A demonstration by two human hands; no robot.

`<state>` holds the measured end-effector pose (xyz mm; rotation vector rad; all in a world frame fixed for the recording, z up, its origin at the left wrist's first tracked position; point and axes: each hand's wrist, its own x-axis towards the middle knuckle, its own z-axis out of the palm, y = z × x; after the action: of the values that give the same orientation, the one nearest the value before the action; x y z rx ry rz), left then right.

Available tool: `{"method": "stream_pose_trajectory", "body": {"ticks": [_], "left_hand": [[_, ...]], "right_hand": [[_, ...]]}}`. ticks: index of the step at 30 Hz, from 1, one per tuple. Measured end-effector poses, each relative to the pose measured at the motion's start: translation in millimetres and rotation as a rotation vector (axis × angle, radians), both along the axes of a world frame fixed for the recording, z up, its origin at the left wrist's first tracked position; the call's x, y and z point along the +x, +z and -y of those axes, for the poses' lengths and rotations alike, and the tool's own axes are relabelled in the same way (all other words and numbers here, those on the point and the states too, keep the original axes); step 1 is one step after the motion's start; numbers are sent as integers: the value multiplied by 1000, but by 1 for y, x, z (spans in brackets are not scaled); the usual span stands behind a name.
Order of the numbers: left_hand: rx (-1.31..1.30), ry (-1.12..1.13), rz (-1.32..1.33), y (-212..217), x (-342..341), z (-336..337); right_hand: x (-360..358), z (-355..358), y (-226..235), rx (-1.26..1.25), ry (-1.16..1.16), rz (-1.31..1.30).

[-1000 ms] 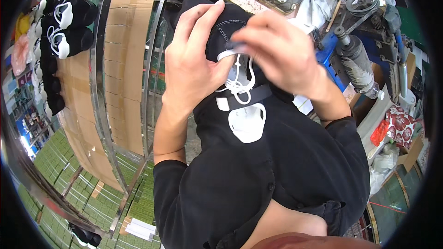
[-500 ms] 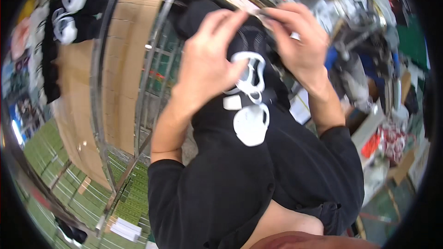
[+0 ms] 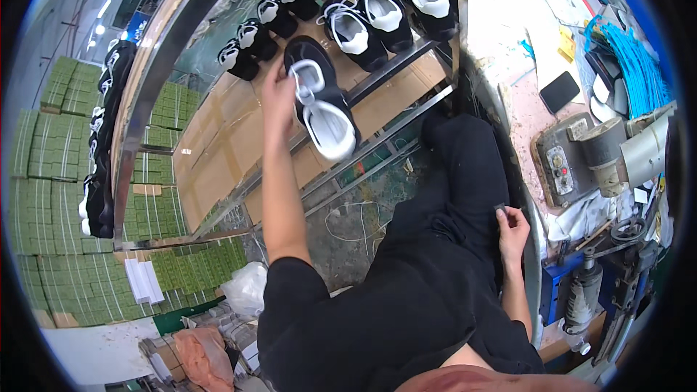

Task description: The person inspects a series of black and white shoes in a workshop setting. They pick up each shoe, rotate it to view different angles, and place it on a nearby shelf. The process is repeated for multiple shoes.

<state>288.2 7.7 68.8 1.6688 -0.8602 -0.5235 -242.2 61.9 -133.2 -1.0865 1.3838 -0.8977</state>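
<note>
A black shoe (image 3: 343,107) with a white collar, lining and laces is in my left hand (image 3: 278,100), whose fingers close on its side. It is held at the edge of the rack shelf, near a row of similar black-and-white shoes (image 3: 353,35). My right hand (image 3: 513,232) rests low beside my right thigh, thumb and fingers pinched together. A small dark piece shows at its fingertips, too small to name.
The metal-framed rack (image 3: 396,60) has cardboard-covered shelves (image 3: 232,134). To the right is a worktable (image 3: 519,87) with a black phone-like slab (image 3: 560,92), blue ties (image 3: 630,76) and a machine (image 3: 563,163). Green stacked boxes (image 3: 51,210) stand at the left.
The view has turned toward the rack. My hands, close together at the shoe before, are now apart: the left has carried it to the rack, the right has dropped beside my thigh.
</note>
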Motion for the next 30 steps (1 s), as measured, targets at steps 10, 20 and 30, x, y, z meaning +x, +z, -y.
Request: {"method": "stream_pose_trajectory", "body": {"ticks": [10,20,30], "left_hand": [[178,462,-57,-20,209,-61],[113,256,251,-35,87,-177],[213,853,805,-19,173,-115]], "right_hand": [[6,19,-2,-141,34,-197],[30,38,-7,-158,172,-257],[59,49,-11,-202,276,-280]]}}
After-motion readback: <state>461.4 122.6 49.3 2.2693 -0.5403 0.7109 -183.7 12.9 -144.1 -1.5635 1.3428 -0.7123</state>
